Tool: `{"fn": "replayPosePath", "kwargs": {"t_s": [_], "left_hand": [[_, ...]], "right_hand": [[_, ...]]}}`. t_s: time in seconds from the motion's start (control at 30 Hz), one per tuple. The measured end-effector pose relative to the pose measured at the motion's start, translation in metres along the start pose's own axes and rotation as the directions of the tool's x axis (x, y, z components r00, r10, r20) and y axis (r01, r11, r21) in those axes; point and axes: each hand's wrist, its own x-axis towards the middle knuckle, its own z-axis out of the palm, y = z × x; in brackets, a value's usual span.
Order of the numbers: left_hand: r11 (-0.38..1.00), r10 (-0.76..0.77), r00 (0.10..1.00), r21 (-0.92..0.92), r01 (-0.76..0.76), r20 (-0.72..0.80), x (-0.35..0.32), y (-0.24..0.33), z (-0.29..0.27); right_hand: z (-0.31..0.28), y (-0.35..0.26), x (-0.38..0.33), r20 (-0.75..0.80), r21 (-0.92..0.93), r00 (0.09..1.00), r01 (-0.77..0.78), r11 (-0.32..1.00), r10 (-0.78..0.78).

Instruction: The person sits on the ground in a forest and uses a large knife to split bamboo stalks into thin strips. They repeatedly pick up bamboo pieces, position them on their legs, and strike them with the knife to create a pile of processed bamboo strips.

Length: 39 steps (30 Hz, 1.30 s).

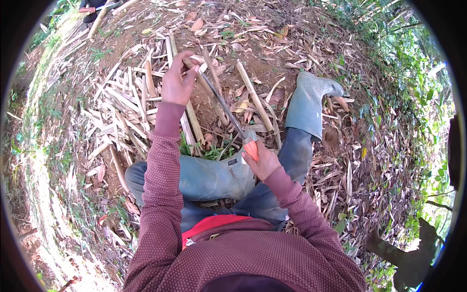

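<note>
My left hand (177,82) is closed on the upper end of a brown stick (212,95), which slants down toward the right. In my right hand (267,162) is a long knife (224,108), gripped by its orange handle (251,149). Its narrow blade runs up and to the left along the stick, with its tip near my left fingers. Whether the blade touches the stick I cannot tell. A heap of pale split sticks (127,104) lies on the ground to the left of my left hand.
My bent leg in a grey-green boot (219,177) lies across below my hands; the other boot (305,104) stretches out to the right. A loose stick (254,95) lies beyond the knife. Dry leaves cover the ground. Another person (90,9) sits at the far left.
</note>
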Motion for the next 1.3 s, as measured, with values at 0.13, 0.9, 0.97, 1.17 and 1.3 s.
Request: {"fn": "replayPosePath", "kwargs": {"t_s": [0.13,0.9,0.97,1.17,1.3], "left_hand": [[0.994,-0.023,0.999,-0.11,0.027,0.033,0.003,0.011,0.01],[0.984,-0.145,0.987,-0.115,0.137,-0.071,-0.009,-0.011,-0.028],[0.975,-0.15,0.984,-0.176,0.132,-0.093,0.008,0.008,-0.027],[0.992,0.056,0.983,-0.098,-0.073,-0.174,0.037,0.066,-0.077],[0.992,0.039,0.988,-0.114,-0.057,-0.147,0.046,0.041,-0.056]], "right_hand": [[0.008,0.045,0.024,0.244,0.113,0.948,-0.238,0.965,0.206],[-0.016,0.016,0.005,0.046,-0.02,0.996,-0.074,0.997,0.075],[-0.016,0.033,0.019,0.202,-0.104,0.968,-0.131,0.986,0.15],[-0.039,0.012,0.031,0.322,0.203,0.914,-0.322,0.925,0.247],[-0.033,0.011,0.042,0.325,0.572,0.916,-0.388,0.723,0.234]]}}
